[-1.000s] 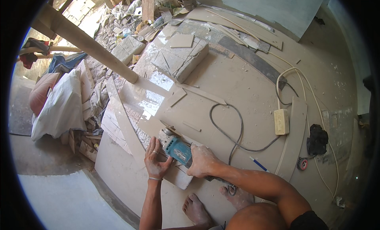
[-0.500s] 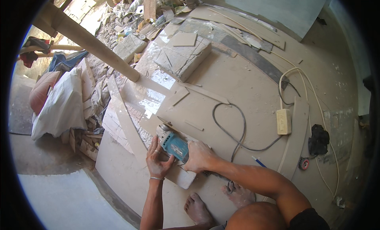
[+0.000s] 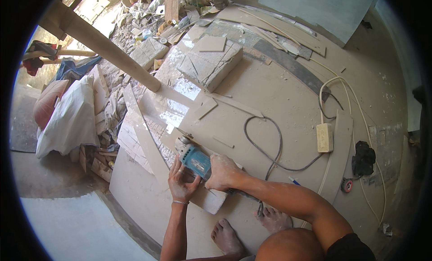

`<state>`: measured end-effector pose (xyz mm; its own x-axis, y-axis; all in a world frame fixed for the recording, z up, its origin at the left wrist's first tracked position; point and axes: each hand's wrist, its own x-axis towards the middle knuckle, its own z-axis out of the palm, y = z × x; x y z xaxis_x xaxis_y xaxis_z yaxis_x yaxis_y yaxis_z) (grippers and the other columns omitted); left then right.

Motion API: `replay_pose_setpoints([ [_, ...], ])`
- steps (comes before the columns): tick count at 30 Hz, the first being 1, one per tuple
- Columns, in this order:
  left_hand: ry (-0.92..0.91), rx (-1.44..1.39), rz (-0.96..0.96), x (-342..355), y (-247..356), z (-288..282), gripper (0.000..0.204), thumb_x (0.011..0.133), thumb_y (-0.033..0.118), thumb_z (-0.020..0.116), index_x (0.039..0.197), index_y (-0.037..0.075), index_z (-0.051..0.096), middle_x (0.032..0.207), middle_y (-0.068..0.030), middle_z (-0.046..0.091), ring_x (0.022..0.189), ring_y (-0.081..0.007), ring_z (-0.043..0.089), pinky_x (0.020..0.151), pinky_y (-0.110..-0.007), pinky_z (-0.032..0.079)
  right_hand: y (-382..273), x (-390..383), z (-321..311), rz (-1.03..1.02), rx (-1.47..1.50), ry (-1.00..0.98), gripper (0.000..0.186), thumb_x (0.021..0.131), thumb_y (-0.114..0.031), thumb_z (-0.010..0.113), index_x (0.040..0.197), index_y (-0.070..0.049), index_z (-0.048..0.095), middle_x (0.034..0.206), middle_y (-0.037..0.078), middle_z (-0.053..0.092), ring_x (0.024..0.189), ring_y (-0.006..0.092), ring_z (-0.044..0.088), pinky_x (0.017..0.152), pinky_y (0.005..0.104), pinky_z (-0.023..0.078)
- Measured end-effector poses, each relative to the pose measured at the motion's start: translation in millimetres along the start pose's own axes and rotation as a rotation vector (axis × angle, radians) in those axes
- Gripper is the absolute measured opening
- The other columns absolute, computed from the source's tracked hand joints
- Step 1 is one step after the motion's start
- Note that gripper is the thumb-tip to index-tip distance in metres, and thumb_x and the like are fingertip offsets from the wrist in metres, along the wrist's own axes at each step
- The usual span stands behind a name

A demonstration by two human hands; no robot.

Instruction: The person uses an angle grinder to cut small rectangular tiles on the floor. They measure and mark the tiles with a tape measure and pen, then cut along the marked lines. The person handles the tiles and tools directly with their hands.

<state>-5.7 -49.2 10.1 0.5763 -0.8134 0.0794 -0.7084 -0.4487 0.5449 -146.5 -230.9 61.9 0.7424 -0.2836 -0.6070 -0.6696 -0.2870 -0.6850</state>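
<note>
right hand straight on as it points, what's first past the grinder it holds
Past the grinder, the right hand would probably meet the left hand first, though depth is hard to judge.

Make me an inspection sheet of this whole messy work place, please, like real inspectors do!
Surface: beige floor, dusty, with small crumbs scattered about.
Things in use: blue grinder with its disc at the front; a pale block lies under and beside it.
Clutter: rubble, a white sack, thin strips and a blue pen.
Hands: right hand grips the rear of the grinder; left hand, thumb spread, is at its side near the front. Gloves: nothing seen.
Cables: dark cord loops over the floor to a cream socket box; a pale cable also reaches the box.
Surroundings: a pole, pale walls and bare feet near the block.
</note>
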Motion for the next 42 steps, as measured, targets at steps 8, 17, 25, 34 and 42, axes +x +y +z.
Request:
replay_pose_setpoints([
  [8,-0.011,0.006,0.013,1,5,0,0.075,0.071,0.019,0.087,0.14,-0.002,0.07,0.159,-0.0264,0.056,0.149,-0.0414,0.053,0.124,-0.045,0.042,9,-29,-5,-0.008,0.058,0.054,0.052,0.069,-0.016,0.086,0.106,0.017,0.071,0.107,0.037,0.075,0.108,0.0436,0.077,0.092,0.0434,0.064],
  [17,-0.008,0.02,0.093,-1,-1,-2,0.085,0.071,0.018,0.086,0.15,-0.002,0.062,0.161,-0.026,0.054,0.151,-0.0421,0.051,0.126,-0.048,0.04,26,-41,2,0.017,-0.037,-0.01,0.067,0.068,-0.027,0.088,0.118,0.012,0.066,0.111,0.033,0.075,0.109,0.0445,0.075,0.097,0.0442,0.061],
  [25,0.079,0.149,0.147,7,20,-2,0.106,0.076,0.042,0.096,0.16,-0.002,0.048,0.157,-0.0255,0.056,0.149,-0.0455,0.05,0.124,-0.053,0.039,50,-89,-30,0.083,0.081,0.103,0.068,0.067,-0.027,0.087,0.12,0.011,0.066,0.11,0.033,0.075,0.11,0.0442,0.075,0.099,0.0446,0.06],
  [34,-0.43,0.503,-0.082,75,45,-32,0.15,0.056,0.081,0.091,0.164,-0.008,0.036,0.167,-0.0443,0.028,0.155,-0.0619,0.03,0.128,-0.055,0.033,81,-111,-63,0.184,0.205,0.271,0.06,0.067,-0.023,0.089,0.114,0.008,0.067,0.101,0.027,0.076,0.099,0.0391,0.077,0.092,0.0433,0.061],
  [42,-0.182,0.38,0.293,64,53,-54,0.07,0.072,0.036,0.087,0.129,-0.003,0.072,0.128,-0.0303,0.073,0.112,-0.04,0.076,0.096,-0.046,0.064,83,-124,-74,0.152,0.202,0.297,0.054,0.067,-0.022,0.09,0.108,0.005,0.066,0.093,0.023,0.075,0.091,0.0365,0.077,0.087,0.0434,0.061],
])
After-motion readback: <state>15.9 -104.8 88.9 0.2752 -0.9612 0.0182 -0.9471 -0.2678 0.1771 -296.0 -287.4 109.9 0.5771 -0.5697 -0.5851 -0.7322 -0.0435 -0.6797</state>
